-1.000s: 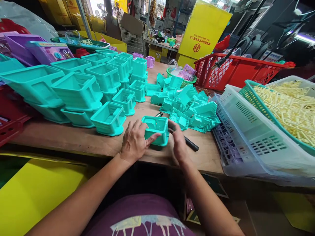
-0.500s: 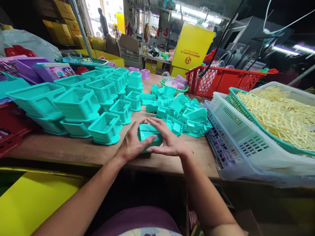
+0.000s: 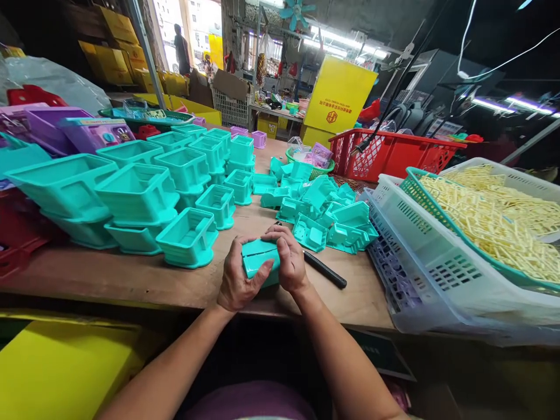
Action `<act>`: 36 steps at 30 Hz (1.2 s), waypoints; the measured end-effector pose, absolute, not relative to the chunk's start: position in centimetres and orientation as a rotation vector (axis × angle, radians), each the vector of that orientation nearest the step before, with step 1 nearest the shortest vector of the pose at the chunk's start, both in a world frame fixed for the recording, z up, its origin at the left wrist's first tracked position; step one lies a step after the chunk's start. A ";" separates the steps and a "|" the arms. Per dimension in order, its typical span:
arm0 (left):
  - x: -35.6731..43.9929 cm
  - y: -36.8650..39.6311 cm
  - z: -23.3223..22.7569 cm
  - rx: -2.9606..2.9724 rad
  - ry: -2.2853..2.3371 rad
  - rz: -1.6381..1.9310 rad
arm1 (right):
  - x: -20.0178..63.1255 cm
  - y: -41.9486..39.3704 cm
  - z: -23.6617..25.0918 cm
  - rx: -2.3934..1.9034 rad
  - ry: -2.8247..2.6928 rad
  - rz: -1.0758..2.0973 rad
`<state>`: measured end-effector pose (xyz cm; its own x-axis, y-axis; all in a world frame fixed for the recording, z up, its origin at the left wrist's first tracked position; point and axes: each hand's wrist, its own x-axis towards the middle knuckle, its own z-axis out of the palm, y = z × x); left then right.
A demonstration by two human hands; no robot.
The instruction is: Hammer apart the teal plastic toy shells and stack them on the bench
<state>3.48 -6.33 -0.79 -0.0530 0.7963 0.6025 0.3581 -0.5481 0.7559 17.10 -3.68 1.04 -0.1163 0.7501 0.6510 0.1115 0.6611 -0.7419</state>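
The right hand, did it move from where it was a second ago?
Yes. The right hand left the black tool lying on the table and moved left onto the teal piece, now gripping it with the left hand.

The big yellow carton [image 3: 339, 96] behind the red basket [image 3: 394, 153] is carrying one row of red print and, under that row, a red six-sided logo with a letter like "H" inside. The print is appearing mirrored or turned, and it is too small to read letter by letter. Left of this carton, the purple toy box [image 3: 96, 133] is showing a printed label, but its words are staying blurred.
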 end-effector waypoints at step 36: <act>5.5 -2.9 6.2 2.495 1.732 -0.018 | 19.2 -5.5 -1.8 -1.151 -1.284 1.029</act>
<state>5.51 -2.94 6.15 0.3514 0.9337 -0.0688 0.9349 -0.3461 0.0786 19.25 -5.53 -1.84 0.0440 0.9860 0.1610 0.0577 0.1584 -0.9857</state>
